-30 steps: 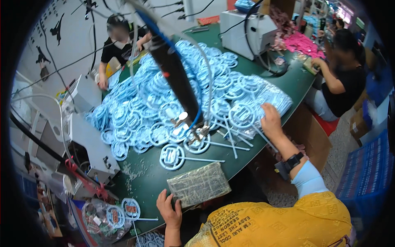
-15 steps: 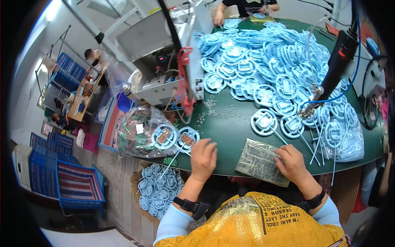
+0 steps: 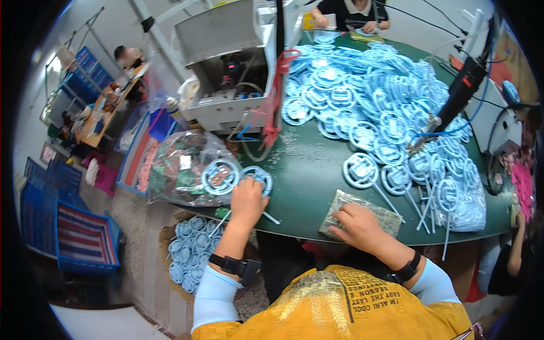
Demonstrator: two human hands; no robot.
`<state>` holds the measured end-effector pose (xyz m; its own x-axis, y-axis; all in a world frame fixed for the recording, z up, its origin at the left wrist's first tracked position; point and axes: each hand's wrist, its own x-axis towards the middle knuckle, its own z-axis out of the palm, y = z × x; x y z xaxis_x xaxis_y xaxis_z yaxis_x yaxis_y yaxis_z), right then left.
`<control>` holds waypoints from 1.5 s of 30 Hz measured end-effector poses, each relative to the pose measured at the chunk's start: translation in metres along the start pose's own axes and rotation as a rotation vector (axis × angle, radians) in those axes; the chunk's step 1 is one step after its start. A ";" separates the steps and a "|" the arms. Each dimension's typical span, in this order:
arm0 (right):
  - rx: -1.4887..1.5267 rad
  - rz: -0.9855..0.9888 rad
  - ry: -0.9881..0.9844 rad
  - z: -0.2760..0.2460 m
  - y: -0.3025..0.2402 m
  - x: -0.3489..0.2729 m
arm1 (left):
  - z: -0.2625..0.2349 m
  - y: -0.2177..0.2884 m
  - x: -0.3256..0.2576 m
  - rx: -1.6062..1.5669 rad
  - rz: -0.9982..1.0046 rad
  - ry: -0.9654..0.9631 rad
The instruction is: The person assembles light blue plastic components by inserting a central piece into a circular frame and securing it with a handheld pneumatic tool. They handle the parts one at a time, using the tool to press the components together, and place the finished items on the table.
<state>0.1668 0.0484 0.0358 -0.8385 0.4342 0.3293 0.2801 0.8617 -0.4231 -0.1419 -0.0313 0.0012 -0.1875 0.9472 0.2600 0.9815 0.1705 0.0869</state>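
Note:
My left hand (image 3: 248, 203) is over a light-blue plastic ring with a stick handle (image 3: 262, 173), its fingers curled on the ring and covering much of it. Beside it, touching the clear bag, lies a similar light-blue ring (image 3: 220, 176) with a brown circuit board in its middle. My right hand (image 3: 358, 225) rests on a flat block wrapped in clear tape (image 3: 341, 201). Its fingers are apart and nothing is held in them. Just beyond the block, another blue ring with a handle (image 3: 360, 170) lies on the green table (image 3: 306, 195).
A large heap of blue rings (image 3: 362, 85) covers the table's far side. At the left stand a grey machine (image 3: 229, 113) and a clear bag of boards (image 3: 170, 164). A dark tool arm (image 3: 467, 82) leans in from the right. Below the table's left edge sits a box of blue parts (image 3: 190, 249). Across the table, a person works.
My left hand has moved left onto the nearer ring, whose handle now points toward the lower right. My right hand has slid left across the wrapped block. The whole view has shifted slightly.

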 end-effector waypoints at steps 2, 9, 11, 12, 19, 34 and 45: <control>0.017 0.053 0.036 0.004 0.002 -0.007 | 0.002 0.005 0.014 -0.015 0.066 0.105; 0.132 0.137 0.301 -0.006 -0.013 0.007 | -0.054 0.102 0.059 -0.877 -0.035 0.384; 0.132 0.122 0.382 -0.009 -0.013 0.017 | -0.061 0.126 0.060 -1.367 -0.174 0.276; 0.118 0.120 0.398 -0.007 -0.009 0.020 | -0.070 0.139 0.059 -1.557 -0.159 0.243; 0.616 0.509 0.296 -0.047 0.022 0.005 | -0.058 0.146 0.032 -1.501 -0.086 0.080; -0.356 0.360 0.129 -0.025 0.118 0.065 | 0.007 0.150 -0.015 -1.292 -0.261 -0.526; -0.392 0.413 0.356 -0.037 0.164 0.102 | 0.004 0.147 0.010 -0.995 -0.169 -0.339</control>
<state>0.1439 0.2433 0.0312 -0.4396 0.7508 0.4930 0.7503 0.6087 -0.2580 0.0009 0.0046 0.0131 -0.1478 0.9843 -0.0968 0.4426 0.1533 0.8835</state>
